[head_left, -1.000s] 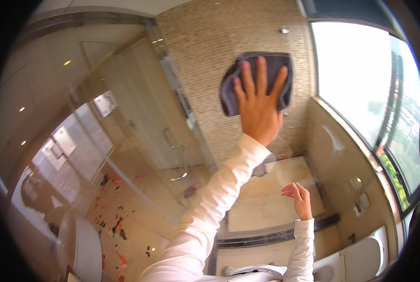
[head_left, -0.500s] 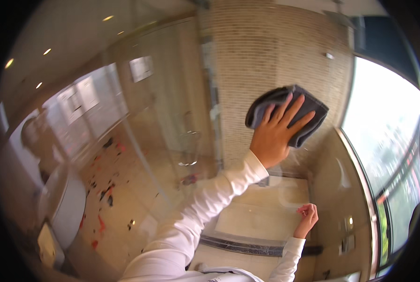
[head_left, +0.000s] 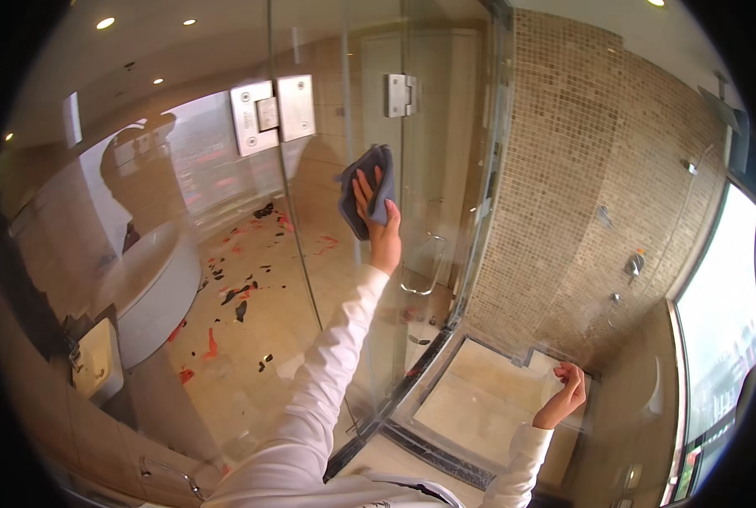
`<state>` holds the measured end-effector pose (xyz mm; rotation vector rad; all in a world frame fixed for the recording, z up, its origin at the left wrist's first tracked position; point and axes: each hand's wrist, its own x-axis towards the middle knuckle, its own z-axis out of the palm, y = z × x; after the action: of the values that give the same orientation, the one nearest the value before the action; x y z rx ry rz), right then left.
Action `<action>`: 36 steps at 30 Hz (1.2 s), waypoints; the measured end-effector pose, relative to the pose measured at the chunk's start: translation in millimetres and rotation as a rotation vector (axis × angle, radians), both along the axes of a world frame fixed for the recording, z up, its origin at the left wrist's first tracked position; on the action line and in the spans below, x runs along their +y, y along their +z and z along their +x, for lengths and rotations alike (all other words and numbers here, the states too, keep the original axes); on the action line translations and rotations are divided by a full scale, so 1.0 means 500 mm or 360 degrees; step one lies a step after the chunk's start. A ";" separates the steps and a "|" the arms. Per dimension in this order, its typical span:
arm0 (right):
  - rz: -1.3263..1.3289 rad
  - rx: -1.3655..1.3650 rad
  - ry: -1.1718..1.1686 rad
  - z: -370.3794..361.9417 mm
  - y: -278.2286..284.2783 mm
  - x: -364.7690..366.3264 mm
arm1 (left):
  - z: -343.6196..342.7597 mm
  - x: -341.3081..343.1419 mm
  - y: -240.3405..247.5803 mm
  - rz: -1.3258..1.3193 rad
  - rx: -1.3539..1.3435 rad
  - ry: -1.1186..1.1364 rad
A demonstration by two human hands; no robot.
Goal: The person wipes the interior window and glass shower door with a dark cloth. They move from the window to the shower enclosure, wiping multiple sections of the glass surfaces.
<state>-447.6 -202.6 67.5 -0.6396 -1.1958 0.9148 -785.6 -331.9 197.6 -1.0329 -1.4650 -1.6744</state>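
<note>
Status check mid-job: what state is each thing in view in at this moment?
Left hand: raised, holding the cloth
Right hand: fingers loosely curled, nothing visible in it
Cloth: creased, held up at the glass
Glass: upright, see-through
Ceiling lights: lit
Scraps: scattered
Window: bright, open or shut unclear

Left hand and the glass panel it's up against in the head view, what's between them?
A gray cloth lies between the left hand and the glass panel, shown in the head view.

A mosaic wall (head_left: 555, 169) rises at two o'clock, bright window (head_left: 727, 288) at three, white bathtub (head_left: 164, 295) at nine, ceiling lights (head_left: 105, 24) at ten.
</note>
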 end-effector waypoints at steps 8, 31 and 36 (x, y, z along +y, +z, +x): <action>-0.0269 0.0090 0.0395 0.147 -0.018 0.025 | 0.345 0.188 0.177 -0.0279 0.0547 0.0444; -0.0670 -0.0708 0.1004 0.280 -0.087 0.103 | 0.574 0.278 0.024 -0.0907 0.1277 -0.0626; -0.0571 -0.0831 0.1239 0.150 -0.067 0.097 | 0.287 0.145 0.123 -0.0663 0.1108 0.0443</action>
<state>-372.6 -154.1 33.9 -0.7315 -1.8243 1.7110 -642.3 -259.1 259.1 -1.3757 -1.4021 -0.7036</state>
